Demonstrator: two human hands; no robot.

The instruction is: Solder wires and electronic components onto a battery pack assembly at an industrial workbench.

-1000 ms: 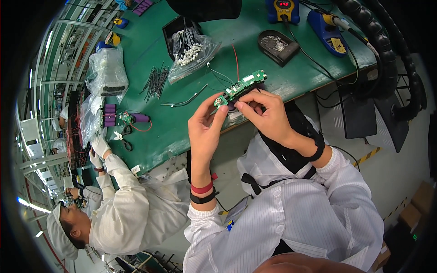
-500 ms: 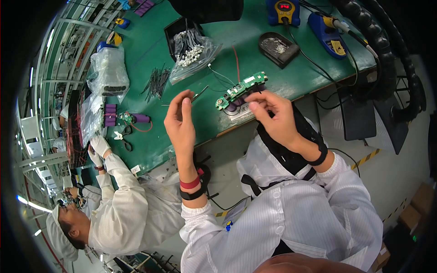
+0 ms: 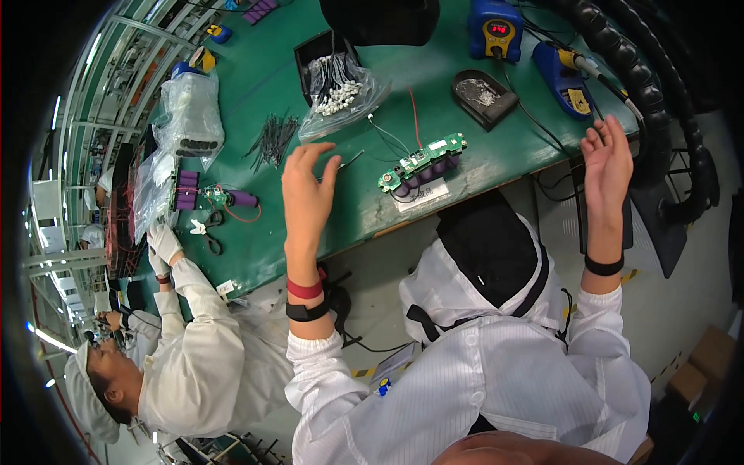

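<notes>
My left hand (image 3: 307, 190) is raised over the front of the green bench, thumb apart from the fingers, nothing visible in it. Just past it, a thin metal tool (image 3: 353, 160) lies on the bench, partly hidden by the hand. My right hand (image 3: 606, 163) is lifted off the bench's right side, fingers loosely bent and apart, near the soldering iron stand (image 3: 570, 85). Between the hands rests a green circuit board (image 3: 422, 162) against purple battery cells (image 3: 428, 177), with red and dark wires leading off. A white label (image 3: 422, 195) lies at its near side.
A black bin (image 3: 306, 62) and a plastic bag of white-ended leads (image 3: 339, 97) stand behind. Black cable ties (image 3: 271, 141), scissors (image 3: 208, 234) and another battery pack (image 3: 187, 190) lie left, near a gloved co-worker (image 3: 209, 349). A soldering station (image 3: 496, 31) and black tray (image 3: 484, 97) sit back right.
My right hand has moved away from the circuit board, rightward and up toward the iron stand. My left hand has risen slightly with its fingers spreading. The board stays on the bench.
</notes>
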